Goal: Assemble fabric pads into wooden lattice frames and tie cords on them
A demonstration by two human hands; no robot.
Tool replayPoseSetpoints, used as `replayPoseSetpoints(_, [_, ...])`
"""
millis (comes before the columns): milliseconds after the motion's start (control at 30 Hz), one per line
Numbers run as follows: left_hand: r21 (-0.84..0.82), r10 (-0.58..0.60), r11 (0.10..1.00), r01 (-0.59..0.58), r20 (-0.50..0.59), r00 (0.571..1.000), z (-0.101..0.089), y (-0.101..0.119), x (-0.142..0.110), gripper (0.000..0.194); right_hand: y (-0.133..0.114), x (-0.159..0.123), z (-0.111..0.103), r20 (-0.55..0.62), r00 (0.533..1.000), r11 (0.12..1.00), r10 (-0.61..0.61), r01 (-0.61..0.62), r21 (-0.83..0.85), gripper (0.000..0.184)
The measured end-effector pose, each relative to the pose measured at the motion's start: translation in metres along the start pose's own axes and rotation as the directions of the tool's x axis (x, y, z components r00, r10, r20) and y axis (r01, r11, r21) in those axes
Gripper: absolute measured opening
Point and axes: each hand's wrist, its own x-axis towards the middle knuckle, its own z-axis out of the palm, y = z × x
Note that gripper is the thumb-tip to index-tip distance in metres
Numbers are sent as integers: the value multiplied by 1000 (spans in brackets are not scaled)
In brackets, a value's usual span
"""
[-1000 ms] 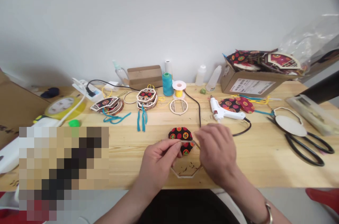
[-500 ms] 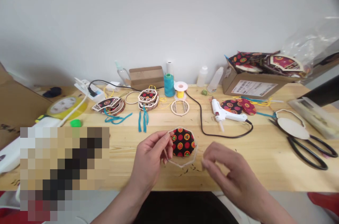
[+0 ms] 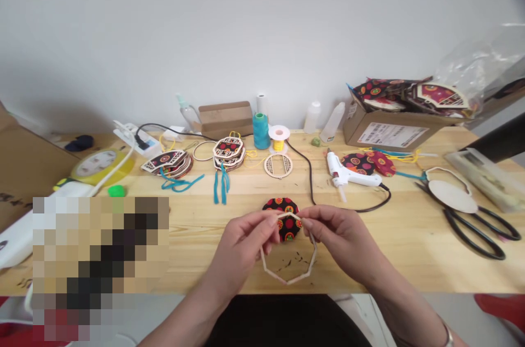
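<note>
A thin pale wooden frame (image 3: 287, 282) with several straight sides is held up over the near part of the table. My left hand (image 3: 251, 238) pinches its upper left corner between thumb and fingers. At the upper right, the fingertips of my right hand (image 3: 334, 236) are closed on the same frame. Just behind it lies a dark fabric-covered disc (image 3: 289, 224) with red and yellow flower motifs, partly covered by the frame and my fingers. Small dark scraps (image 3: 290, 263) are visible on the wood through the frame's opening.
A white glue gun (image 3: 348, 174) lies to the right, its black cord curving towards the middle. Farther right are black-handled scissors (image 3: 476, 235) under a pale disc. Stacked ornaments (image 3: 228, 152), a teal thread spool (image 3: 260, 131) and a filled cardboard box (image 3: 385, 131) stand along the back.
My right hand went off the frame to the right, then came back and took hold of it again. My left hand kept its grip while the frame tilted and turned.
</note>
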Motion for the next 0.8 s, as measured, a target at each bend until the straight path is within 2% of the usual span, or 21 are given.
replayPoseSetpoints(67, [55,-16,998,17,-14,1000,2,2,0,23,-1,-1,3,-10,994,987,-108,106,-123,20])
replayPoseSetpoints(133, [85,-13,996,17,-46,999,5,3,-1,22,-1,-2,8,-57,953,913,-299,268,-307,17])
replayPoseSetpoints(200, [108,-4,994,11,-63,998,7,4,-2,24,1,-2,13,-70,858,746,-510,400,-532,19])
replayPoseSetpoints(267, [138,12,990,-2,-76,997,8,4,-3,26,2,-1,16,-5,769,545,-639,448,-709,19])
replayPoseSetpoints(367, [194,37,981,-17,-100,994,9,5,-4,25,2,-2,18,115,721,331,-683,446,-831,15])
replayPoseSetpoints(467, [253,63,967,-33,-110,992,10,3,-6,23,1,-4,20,188,707,234,-682,454,-860,17])
replayPoseSetpoints(567, [283,88,958,-51,-121,989,12,2,-8,21,2,-3,23,210,713,222,-669,461,-860,16])
replayPoseSetpoints(633, [287,102,956,-58,-141,985,13,0,-9,20,4,-1,23,181,726,249,-664,443,-861,15])
replayPoseSetpoints(700, [254,89,966,-48,-153,984,13,0,-8,20,7,1,21,102,736,319,-669,408,-855,15])
replayPoseSetpoints(800, [81,26,997,-13,-157,987,7,-1,-4,23,10,0,10,-80,749,498,-658,352,-793,16])
